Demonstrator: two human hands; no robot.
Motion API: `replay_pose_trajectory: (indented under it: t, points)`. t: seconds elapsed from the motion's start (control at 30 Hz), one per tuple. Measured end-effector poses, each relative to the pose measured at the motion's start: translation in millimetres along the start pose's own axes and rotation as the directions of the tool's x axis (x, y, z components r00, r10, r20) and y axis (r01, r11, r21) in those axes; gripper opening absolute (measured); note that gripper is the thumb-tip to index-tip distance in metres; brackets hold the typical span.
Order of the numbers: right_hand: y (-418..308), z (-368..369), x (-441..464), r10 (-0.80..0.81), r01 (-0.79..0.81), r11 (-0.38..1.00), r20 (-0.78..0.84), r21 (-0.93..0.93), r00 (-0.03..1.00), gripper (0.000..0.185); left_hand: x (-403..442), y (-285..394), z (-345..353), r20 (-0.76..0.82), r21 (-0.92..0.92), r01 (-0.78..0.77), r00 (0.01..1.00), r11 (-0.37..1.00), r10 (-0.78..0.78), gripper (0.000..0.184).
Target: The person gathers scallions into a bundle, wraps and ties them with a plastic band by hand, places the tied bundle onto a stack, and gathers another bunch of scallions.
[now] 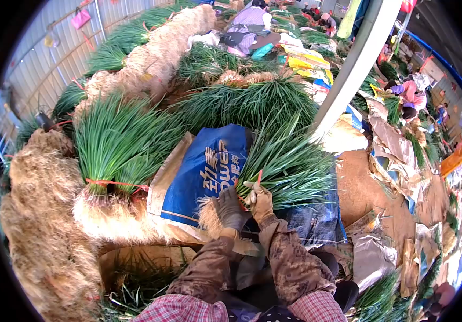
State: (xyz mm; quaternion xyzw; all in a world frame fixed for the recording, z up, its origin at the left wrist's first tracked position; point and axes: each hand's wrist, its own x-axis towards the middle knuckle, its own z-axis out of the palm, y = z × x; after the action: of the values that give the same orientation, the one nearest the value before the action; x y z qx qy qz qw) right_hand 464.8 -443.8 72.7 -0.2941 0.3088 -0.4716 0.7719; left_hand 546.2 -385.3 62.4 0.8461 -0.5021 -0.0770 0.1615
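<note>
A bunch of green onions (290, 172) lies slanted across a blue printed sack (188, 180), its leaves pointing up and right and its pale roots (208, 216) toward me. My left hand (230, 210), in a grey glove, is closed round the bunch just above the roots. In a cream glove, my right hand (260, 202) has its fingers pinched at the bunch's near side, on a pink-red tie (259, 176) whose end sticks up. The leaf bases between the two hands are partly covered by the gloves.
Tied bundles (113, 155) with pale roots stand at the left, beside a tall root pile (45, 214). More green leaves (247, 102) lie beyond the sack. A white post (349, 75) slants at the right. A box of loose leaves (139, 268) sits near me. Other people (249, 27) sit farther off.
</note>
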Motion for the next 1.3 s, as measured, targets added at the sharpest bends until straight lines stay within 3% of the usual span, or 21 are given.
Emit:
replay_pose_trajectory:
  t: [0.07, 0.17, 0.2, 0.3, 0.33, 0.43, 0.47, 0.73, 0.87, 0.93, 0.97, 1.0, 1.07, 1.1, 1.17, 1.2, 1.23, 1.27, 1.3]
  points:
    - [5.9, 9.5, -7.0, 0.013, -0.013, 1.0, 0.038, -0.009, 0.999, 0.033, 15.8, -8.8, 13.6, 0.072, 0.074, -0.036, 0.997, 0.997, 0.031, 0.084]
    - [10.0, 16.2, -18.2, 0.028, -0.029, 0.998, -0.019, -0.049, 0.999, 0.032, 29.9, -15.7, 11.0, 0.203, -0.02, -0.016, 0.979, 1.0, 0.019, 0.084]
    - [8.6, 16.6, -22.3, 0.03, -0.03, 0.997, -0.008, -0.066, 1.0, 0.033, 30.2, -13.6, -0.1, 0.264, 0.056, -0.041, 0.964, 0.998, 0.025, 0.083]
    - [7.5, 13.1, -39.0, 0.03, -0.03, 0.996, -0.007, -0.083, 1.0, 0.033, 53.0, -28.8, 38.5, 0.361, 0.003, 0.056, 0.931, 0.998, -0.053, 0.075]
    - [8.0, 10.8, -43.4, 0.05, -0.05, 0.998, -0.011, -0.035, 0.999, 0.033, 44.9, -17.9, 8.9, 0.412, 0.121, -0.01, 0.91, 0.993, -0.041, 0.066]
    - [4.1, 9.1, -57.6, 0.075, -0.077, 0.995, -0.029, -0.07, 0.997, 0.033, 39.1, -11.3, -8.4, 0.418, 0.07, 0.0, 0.908, 0.998, -0.03, 0.062]
    - [11.5, 4.0, -59.7, 0.06, -0.062, 0.997, -0.025, -0.053, 0.998, 0.033, 46.2, -23.1, 20.1, 0.399, 0.062, 0.017, 0.916, 0.998, -0.04, 0.063]
    - [-31.4, 50.7, -122.9, 0.108, -0.12, 0.978, -0.077, -0.17, 0.991, 0.03, 40.2, -38.9, 40.0, 0.283, -0.029, -0.022, 0.959, 0.999, 0.03, 0.049]
    - [-35.9, 52.9, -125.3, 0.164, -0.166, 0.986, -0.089, -0.021, 0.982, 0.032, 36.4, -31.7, 31.0, 0.276, -0.014, -0.025, 0.961, 1.0, 0.028, 0.046]
    - [-41.3, 60.9, -128.8, 0.063, -0.071, 0.996, -0.132, -0.059, 0.989, 0.034, 31.6, -25.0, 17.4, 0.3, 0.006, -0.021, 0.954, 1.0, 0.019, 0.052]
    - [-40.1, 42.8, -121.4, 0.082, -0.087, 0.991, -0.047, -0.102, 0.996, 0.032, 45.3, -47.3, 82.4, 0.147, -0.09, -0.01, 0.989, 0.996, 0.023, 0.064]
    - [-23.2, 15.4, -103.7, -0.069, 0.059, 0.977, -0.038, -0.206, 0.997, 0.033, 16.4, -18.1, -1.0, 0.197, 0.003, -0.158, 0.968, 0.987, 0.154, 0.066]
    - [-31.2, 9.7, -93.4, -0.213, 0.172, 0.955, -0.16, -0.24, 0.964, 0.035, -7.5, -15.0, -23.1, -0.053, -0.161, -0.291, 0.957, 0.943, 0.286, 0.058]
    - [-39.4, 8.4, -92.8, -0.255, 0.202, 0.946, -0.199, -0.255, 0.946, 0.036, -24.7, -11.6, -41.1, -0.172, -0.297, -0.316, 0.946, 0.901, 0.276, 0.048]
    - [-39.1, -3.0, -87.4, -0.275, 0.25, 0.957, -0.191, -0.145, 0.942, 0.038, -49.8, -17.0, -5.4, -0.078, -0.746, -0.082, 0.996, 0.661, 0.036, 0.035]
    - [-35.8, -9.2, -86.1, -0.285, 0.267, 0.956, -0.163, -0.121, 0.945, 0.039, -56.2, -8.8, -26.2, 0.356, -0.876, 0.353, 0.933, 0.329, -0.052, 0.032]
    - [-36.5, -6.9, -88.9, -0.256, 0.247, 0.966, -0.157, -0.078, 0.954, 0.037, -58.7, -0.4, -49.7, 0.711, -0.7, 0.711, 0.703, -0.062, 0.032, 0.03]
    - [-34.1, -4.3, -92.1, -0.257, 0.248, 0.965, -0.135, -0.081, 0.957, 0.036, -56.5, -9.2, -27.6, 0.753, -0.618, 0.772, 0.635, -0.149, 0.171, 0.031]
    - [-33.3, -2.2, -95.6, -0.262, 0.253, 0.964, -0.11, -0.087, 0.959, 0.034, -50.4, -13.4, 8.9, 0.732, -0.585, 0.758, 0.647, -0.289, 0.216, 0.032]
